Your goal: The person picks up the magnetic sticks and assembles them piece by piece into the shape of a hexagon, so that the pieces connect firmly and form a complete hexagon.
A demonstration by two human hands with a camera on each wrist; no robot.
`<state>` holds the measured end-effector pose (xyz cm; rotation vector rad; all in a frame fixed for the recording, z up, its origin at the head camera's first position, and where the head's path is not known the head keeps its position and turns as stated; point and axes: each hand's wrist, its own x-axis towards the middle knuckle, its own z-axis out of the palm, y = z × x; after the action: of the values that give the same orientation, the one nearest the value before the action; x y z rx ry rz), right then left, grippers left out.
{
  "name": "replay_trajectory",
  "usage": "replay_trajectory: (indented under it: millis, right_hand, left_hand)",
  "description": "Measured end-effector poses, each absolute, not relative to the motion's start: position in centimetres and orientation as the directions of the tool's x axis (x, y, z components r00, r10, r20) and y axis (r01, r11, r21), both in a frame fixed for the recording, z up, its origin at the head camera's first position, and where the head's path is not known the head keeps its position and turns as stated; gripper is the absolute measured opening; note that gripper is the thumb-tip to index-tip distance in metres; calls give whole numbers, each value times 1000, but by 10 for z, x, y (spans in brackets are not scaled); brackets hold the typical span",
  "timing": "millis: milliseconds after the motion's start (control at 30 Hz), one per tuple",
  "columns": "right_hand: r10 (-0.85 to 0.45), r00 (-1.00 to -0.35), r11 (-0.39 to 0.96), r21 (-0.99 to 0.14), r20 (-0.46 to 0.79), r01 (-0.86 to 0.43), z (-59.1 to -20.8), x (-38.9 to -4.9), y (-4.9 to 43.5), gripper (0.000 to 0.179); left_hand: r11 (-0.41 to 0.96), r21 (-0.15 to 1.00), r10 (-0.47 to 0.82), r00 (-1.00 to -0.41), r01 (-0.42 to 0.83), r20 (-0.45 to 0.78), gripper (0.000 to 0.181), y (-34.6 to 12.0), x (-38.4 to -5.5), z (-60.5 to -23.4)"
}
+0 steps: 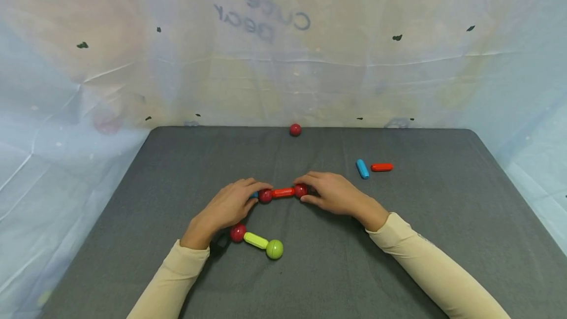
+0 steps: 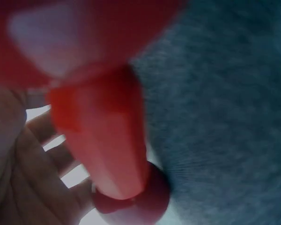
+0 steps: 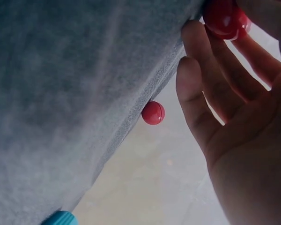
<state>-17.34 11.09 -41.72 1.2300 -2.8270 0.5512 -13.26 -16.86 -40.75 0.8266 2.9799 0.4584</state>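
A red stick joins two red balls on the grey table. My left hand pinches the left red ball, its fingertips over the ball and the end of a blue stick, mostly hidden under the hand. With thumb and fingers, my right hand grips the right red ball. In the left wrist view the red stick runs between both balls. Below the left hand, a yellow-green stick links another red ball to a green ball.
One loose red ball sits at the table's far edge. At the right back lie a loose blue stick and a loose red stick. A pale hanging sheet stands behind the grey table.
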Motion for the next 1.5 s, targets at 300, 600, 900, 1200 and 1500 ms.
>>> replay_trajectory:
  millis: [300,600,900,1200,1500]
  right_hand:
    - [-705,-699,636,-326,125,-700,-413,-185,124,42]
    - [-660,-742,675,-341,118,-654,-410,-225,138,44]
    - [-635,-766,711,-310,100,-631,-410,-241,143,42]
    - [-586,-802,756,-278,117,-593,-410,-228,183,44]
    - [-509,-850,810,-259,132,-525,-416,-217,226,47]
  left_hand:
    - [830,287,481,-874,478,65,46,-170,-135,-411]
    - [825,309,481,-875,474,59,46,-172,-134,-413]
    - [808,317,500,-863,496,77,46,-174,-134,-413]
    - [812,316,497,-865,491,67,46,-176,-136,-414]
    - [813,315,496,-866,489,64,46,-176,-137,-414]
